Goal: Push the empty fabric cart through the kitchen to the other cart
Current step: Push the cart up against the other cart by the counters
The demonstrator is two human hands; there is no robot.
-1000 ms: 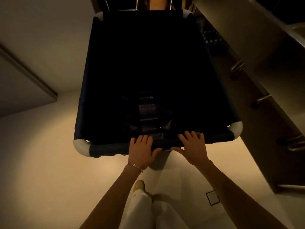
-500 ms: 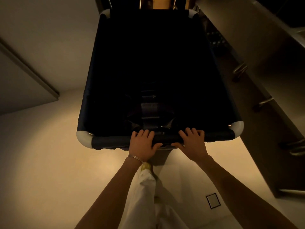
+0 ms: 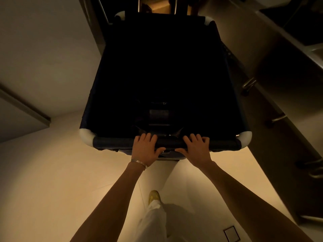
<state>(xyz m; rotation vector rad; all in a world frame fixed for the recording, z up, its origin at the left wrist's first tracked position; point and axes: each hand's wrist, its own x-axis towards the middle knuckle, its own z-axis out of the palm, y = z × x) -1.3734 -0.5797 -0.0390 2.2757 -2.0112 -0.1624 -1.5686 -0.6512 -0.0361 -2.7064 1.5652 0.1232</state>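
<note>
A dark fabric cart point(image 3: 111, 143) with white rounded corners fills the middle of the head view, its deep inside black and nothing visible in it. My left hand point(image 3: 146, 148) grips the near top rail left of centre, a thin bracelet on its wrist. My right hand point(image 3: 196, 147) grips the same rail right of centre, fingers curled over the edge. Both arms stretch forward. No second cart is in view.
Dark kitchen cabinets point(image 3: 272, 105) with metal handles point(image 3: 248, 83) run close along the cart's right side. A pale wall point(image 3: 43, 49) stands on the left, with a dark opening point(image 3: 157, 6) beyond the cart. A small floor plate point(image 3: 232, 234) lies at the lower right.
The cart has rolled forward along the cabinets with both hands still on the rail. My arms are more stretched out and my legs have stepped forward.
</note>
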